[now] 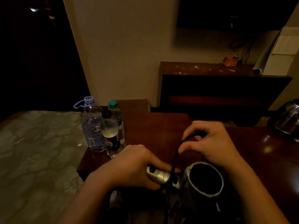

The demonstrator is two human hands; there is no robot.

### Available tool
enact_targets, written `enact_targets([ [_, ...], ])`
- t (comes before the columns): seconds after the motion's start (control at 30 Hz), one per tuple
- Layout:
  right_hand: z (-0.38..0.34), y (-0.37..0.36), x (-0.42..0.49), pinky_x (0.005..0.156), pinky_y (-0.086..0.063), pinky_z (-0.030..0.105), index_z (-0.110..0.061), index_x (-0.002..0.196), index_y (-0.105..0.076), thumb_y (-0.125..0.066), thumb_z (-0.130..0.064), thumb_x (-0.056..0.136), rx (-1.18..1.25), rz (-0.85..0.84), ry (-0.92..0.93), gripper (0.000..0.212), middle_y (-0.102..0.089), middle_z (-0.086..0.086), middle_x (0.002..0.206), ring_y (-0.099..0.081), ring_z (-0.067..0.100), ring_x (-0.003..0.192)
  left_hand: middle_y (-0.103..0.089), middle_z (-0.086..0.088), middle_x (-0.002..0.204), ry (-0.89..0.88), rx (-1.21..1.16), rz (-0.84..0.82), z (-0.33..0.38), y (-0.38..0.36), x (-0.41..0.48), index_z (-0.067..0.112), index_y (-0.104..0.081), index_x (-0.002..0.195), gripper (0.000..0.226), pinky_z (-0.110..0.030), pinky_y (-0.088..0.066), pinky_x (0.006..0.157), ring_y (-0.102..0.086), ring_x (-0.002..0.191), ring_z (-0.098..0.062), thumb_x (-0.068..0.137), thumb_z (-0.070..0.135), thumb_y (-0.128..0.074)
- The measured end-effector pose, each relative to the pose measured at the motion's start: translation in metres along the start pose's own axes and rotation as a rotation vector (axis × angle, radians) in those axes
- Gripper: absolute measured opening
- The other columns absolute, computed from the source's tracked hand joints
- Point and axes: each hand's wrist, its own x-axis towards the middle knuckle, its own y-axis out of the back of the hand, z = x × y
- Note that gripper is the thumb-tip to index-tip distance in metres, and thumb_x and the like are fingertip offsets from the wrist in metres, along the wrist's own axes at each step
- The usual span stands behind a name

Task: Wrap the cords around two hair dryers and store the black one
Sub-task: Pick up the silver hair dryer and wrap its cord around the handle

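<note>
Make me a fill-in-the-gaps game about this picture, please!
The left hand grips the hair dryer by its ____ handle.
The right hand pinches the black ____.
____ bottles stand on the table.
Missing words: silver, cord, three.

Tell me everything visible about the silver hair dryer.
The silver hair dryer looks like shiny metal or plastic. Its wide round barrel opens toward the camera, dark inside with a pale rim. The handle points left, with dark switches, and the left hand grips it. A black cord crosses the handle and rises to the right hand, which pinches it.
</note>
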Motion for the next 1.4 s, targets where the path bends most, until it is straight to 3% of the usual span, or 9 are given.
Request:
enact_targets([
  [0.07,0.027,-0.01,0.006,0.061,-0.051,0.025,-0.025,0.061,-0.074,-0.092,-0.033,0.06,0.285,-0.053,-0.208,0.02,-0.068,-0.003,0.063,-0.062,0.008,0.06,-0.077,0.016,0.108,-0.02,-0.409,0.125,0.003,0.004,-0.007,0.04,-0.073,0.121,0.051,-0.033,-0.06,0.084,-0.072,0.097,-0.003,0.074,0.029,-0.089],
  [0.17,0.057,-0.044,0.011,0.064,-0.053,0.036,-0.034,0.071,-0.073,-0.066,-0.021,0.091,0.18,-0.153,-0.386,0.024,-0.064,0.007,0.071,-0.06,0.027,0.062,-0.08,0.002,0.091,0.006,-0.73,0.471,0.006,0.006,-0.005,0.029,-0.079,0.097,0.034,-0.026,-0.058,0.07,-0.076,0.082,-0.014,0.065,0.026,-0.092],
  [0.33,0.02,-0.094,-0.01,0.059,-0.038,0.032,-0.024,0.079,-0.063,-0.036,-0.041,0.104,0.119,-0.369,-0.306,0.041,-0.056,-0.001,0.067,-0.049,0.017,0.06,-0.07,-0.01,0.067,0.311,-1.167,0.771,0.002,-0.005,0.015,0.014,-0.045,0.12,0.066,-0.031,-0.048,0.043,-0.061,0.045,-0.032,0.072,0.045,-0.078],
  [0.53,-0.009,-0.062,-0.011,0.065,-0.05,0.03,-0.021,0.096,-0.065,-0.051,-0.039,0.1,-0.307,-0.546,-0.186,0.023,-0.068,-0.007,0.08,-0.062,0.002,0.067,-0.075,0.014,0.088,0.383,-0.372,0.753,-0.017,-0.015,0.007,0.04,-0.067,0.122,0.044,-0.017,-0.052,0.06,-0.07,0.077,0.0,0.081,0.054,-0.074],
  [0.8,-0.048,-0.008,-0.009,0.062,-0.054,0.028,-0.044,0.086,-0.069,-0.065,-0.054,0.085,-0.624,-0.277,-0.111,0.011,-0.07,-0.012,0.074,-0.061,0.003,0.067,-0.065,0.01,0.122,0.322,0.356,0.194,-0.014,-0.008,0.006,0.053,-0.026,0.148,0.056,-0.035,-0.054,0.073,-0.066,0.102,-0.018,0.095,0.066,-0.042],
  [1.0,-0.033,-0.009,-0.004,0.063,-0.055,0.032,-0.039,0.077,-0.076,-0.081,-0.054,0.067,-0.514,0.024,0.026,0.018,-0.066,-0.023,0.069,-0.062,0.001,0.074,-0.061,0.018,0.124,0.08,0.358,0.092,0.004,-0.004,0.001,0.054,-0.023,0.15,0.057,-0.035,-0.054,0.076,-0.062,0.104,-0.009,0.097,0.052,-0.045],
  [1.13,-0.025,-0.001,0.0,0.057,-0.054,0.027,-0.023,0.07,-0.079,-0.089,-0.039,0.056,-0.051,0.037,-0.155,0.024,-0.073,0.003,0.065,-0.068,0.019,0.06,-0.064,0.02,0.125,-0.009,0.248,0.094,0.008,-0.001,-0.005,0.054,-0.029,0.149,0.059,-0.032,-0.05,0.082,-0.06,0.107,-0.002,0.095,0.046,-0.05],
  [1.23,-0.012,0.01,0.003,0.054,-0.051,0.016,-0.011,0.066,-0.078,-0.087,-0.025,0.05,0.21,-0.028,-0.278,0.023,-0.072,0.003,0.061,-0.068,0.009,0.057,-0.066,0.015,0.129,-0.043,0.105,0.091,0.006,-0.003,-0.008,0.051,-0.03,0.151,0.054,-0.04,-0.05,0.091,-0.062,0.112,-0.004,0.1,0.045,-0.043],
  [1.4,0.015,-0.002,0.007,0.039,-0.043,0.011,0.0,0.074,-0.067,-0.074,-0.003,0.07,0.46,-0.278,-0.495,0.008,-0.063,-0.003,0.046,-0.056,0.001,0.036,-0.063,-0.006,0.074,-0.072,-0.276,0.262,0.013,-0.009,-0.008,0.047,-0.047,0.129,0.04,-0.038,-0.044,0.062,-0.058,0.064,-0.022,0.094,0.049,-0.029],
])
